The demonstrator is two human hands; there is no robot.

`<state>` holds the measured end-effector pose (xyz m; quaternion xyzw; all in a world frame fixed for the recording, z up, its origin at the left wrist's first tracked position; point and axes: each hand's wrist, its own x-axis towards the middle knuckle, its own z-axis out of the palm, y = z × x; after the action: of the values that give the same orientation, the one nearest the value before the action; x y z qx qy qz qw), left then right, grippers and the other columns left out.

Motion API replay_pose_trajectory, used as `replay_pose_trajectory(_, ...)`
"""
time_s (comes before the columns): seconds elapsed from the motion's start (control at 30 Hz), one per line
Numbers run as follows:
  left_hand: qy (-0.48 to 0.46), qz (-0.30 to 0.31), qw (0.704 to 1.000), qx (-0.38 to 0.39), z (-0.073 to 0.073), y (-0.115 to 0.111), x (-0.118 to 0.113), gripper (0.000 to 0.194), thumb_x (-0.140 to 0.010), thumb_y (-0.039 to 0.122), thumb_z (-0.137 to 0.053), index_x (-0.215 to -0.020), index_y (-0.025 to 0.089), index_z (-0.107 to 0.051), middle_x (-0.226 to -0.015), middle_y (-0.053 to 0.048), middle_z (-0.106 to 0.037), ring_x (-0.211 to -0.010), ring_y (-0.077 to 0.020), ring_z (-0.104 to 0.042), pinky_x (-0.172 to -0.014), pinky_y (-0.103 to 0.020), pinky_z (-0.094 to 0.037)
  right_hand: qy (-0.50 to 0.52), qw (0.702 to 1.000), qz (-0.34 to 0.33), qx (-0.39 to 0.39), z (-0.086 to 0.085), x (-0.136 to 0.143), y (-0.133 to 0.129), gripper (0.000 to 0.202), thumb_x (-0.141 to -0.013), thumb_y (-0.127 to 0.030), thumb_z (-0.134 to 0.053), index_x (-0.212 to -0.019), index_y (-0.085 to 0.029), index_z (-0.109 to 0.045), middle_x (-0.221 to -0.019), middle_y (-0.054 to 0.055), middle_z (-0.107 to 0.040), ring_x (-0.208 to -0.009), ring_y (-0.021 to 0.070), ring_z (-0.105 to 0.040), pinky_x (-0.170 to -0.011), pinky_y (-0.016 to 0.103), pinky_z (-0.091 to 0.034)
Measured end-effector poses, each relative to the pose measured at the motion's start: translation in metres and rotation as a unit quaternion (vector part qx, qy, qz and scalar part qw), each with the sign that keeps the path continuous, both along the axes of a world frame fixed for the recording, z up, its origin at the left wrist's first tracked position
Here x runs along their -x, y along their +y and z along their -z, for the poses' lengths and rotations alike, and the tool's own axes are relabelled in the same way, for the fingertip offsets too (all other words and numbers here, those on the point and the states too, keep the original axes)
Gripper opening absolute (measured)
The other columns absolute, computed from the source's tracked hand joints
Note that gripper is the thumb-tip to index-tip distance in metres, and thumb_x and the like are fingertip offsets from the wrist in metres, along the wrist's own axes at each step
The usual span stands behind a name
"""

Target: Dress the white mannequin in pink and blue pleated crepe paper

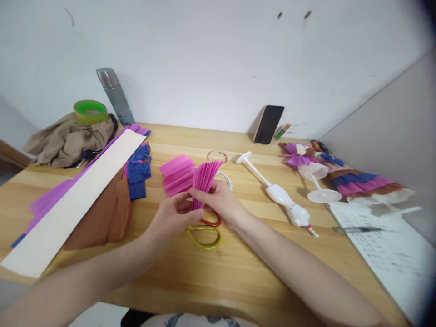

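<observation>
**Left hand and right hand pinch close together**

The bare left forearm slants up from the lower left, the bare right forearm from the lower right. The left thumb points rightward beneath curled fingers. The right thumb reaches leftward; the other right-hand fingers are mostly hidden.

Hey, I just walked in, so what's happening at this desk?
A person pinches a bundle of pleated pink paper between the left hand and the right hand. A creased pink sheet lies on the table just beyond, and red and yellow scissor handles show below the hands. Off to the right, a white figure form lies on the wood. On the left, a long pale strip rests across purple and brown paper.
</observation>
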<state>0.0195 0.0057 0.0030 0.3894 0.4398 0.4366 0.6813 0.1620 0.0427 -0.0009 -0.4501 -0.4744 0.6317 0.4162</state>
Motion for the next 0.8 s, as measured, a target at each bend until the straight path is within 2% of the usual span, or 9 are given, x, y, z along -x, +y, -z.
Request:
replay_pose_trajectory(0.1,0.006,0.020,0.999,0.024,0.004,0.005,-0.004,0.031,-0.063,0.032,-0.087,-0.086,0.014,-0.077,-0.075,-0.006,-0.075,-0.067,-0.0169,-0.070,-0.068,-0.027,-0.054,0.003,1.000,-0.014,0.001,-0.001,0.000,0.000,0.030,-0.064,-0.043,-0.079,-0.066,-0.017,-0.064,-0.058,-0.001,-0.064,-0.051,0.0132,-0.059,-0.052,0.027,-0.047)
replay_pose_trajectory(0.2,0.014,0.027,0.999,0.041,0.007,0.009,-0.004,0.035,-0.056,0.040,-0.090,-0.069,0.011,-0.074,-0.063,-0.004,-0.071,-0.057,-0.0144,-0.066,-0.064,-0.028,-0.054,-0.006,0.999,-0.037,-0.005,-0.004,-0.003,0.000,0.033,-0.065,-0.046,-0.078,-0.066,-0.017,-0.062,-0.056,0.000,-0.063,-0.050,0.0132,-0.057,-0.049,0.027,-0.045)
replay_pose_trajectory(0.37,0.016,0.028,0.999,0.016,0.003,0.010,-0.001,0.034,-0.062,0.042,-0.087,-0.075,0.013,-0.077,-0.065,-0.004,-0.073,-0.054,-0.0104,-0.062,-0.055,-0.021,-0.049,0.027,0.996,-0.087,0.005,-0.012,-0.013,0.001,0.033,-0.062,-0.044,-0.082,-0.074,-0.018,-0.065,-0.061,0.001,-0.066,-0.050,0.0137,-0.058,-0.049,0.027,-0.045)
replay_pose_trajectory(0.53,-0.013,0.051,0.998,0.033,0.005,0.009,0.003,0.034,-0.061,0.040,-0.089,-0.080,0.014,-0.079,-0.075,-0.006,-0.077,-0.062,-0.0129,-0.067,-0.063,-0.024,-0.055,0.005,0.998,-0.060,-0.004,-0.010,-0.016,0.002,0.031,-0.062,-0.040,-0.082,-0.065,-0.017,-0.061,-0.048,-0.006,-0.051,-0.039,0.0048,-0.034,-0.040,0.023,-0.022)
replay_pose_trajectory(0.67,-0.027,0.049,0.998,0.037,0.008,0.008,0.005,0.034,-0.065,0.042,-0.086,-0.083,0.015,-0.080,-0.078,-0.007,-0.078,-0.065,-0.0141,-0.069,-0.067,-0.025,-0.058,-0.010,0.998,-0.065,-0.003,-0.007,-0.014,0.002,0.031,-0.062,-0.041,-0.081,-0.069,-0.017,-0.063,-0.049,-0.005,-0.053,-0.039,0.0052,-0.035,-0.040,0.023,-0.023)
replay_pose_trajectory(0.8,-0.027,0.051,0.997,0.048,0.011,0.009,0.009,0.035,-0.062,0.041,-0.088,-0.081,0.014,-0.080,-0.076,-0.007,-0.078,-0.065,-0.0143,-0.069,-0.068,-0.025,-0.059,-0.007,0.998,-0.060,-0.006,-0.007,-0.013,0.003,0.030,-0.061,-0.040,-0.081,-0.071,-0.017,-0.063,-0.053,-0.004,-0.057,-0.039,0.0046,-0.035,-0.040,0.023,-0.023)
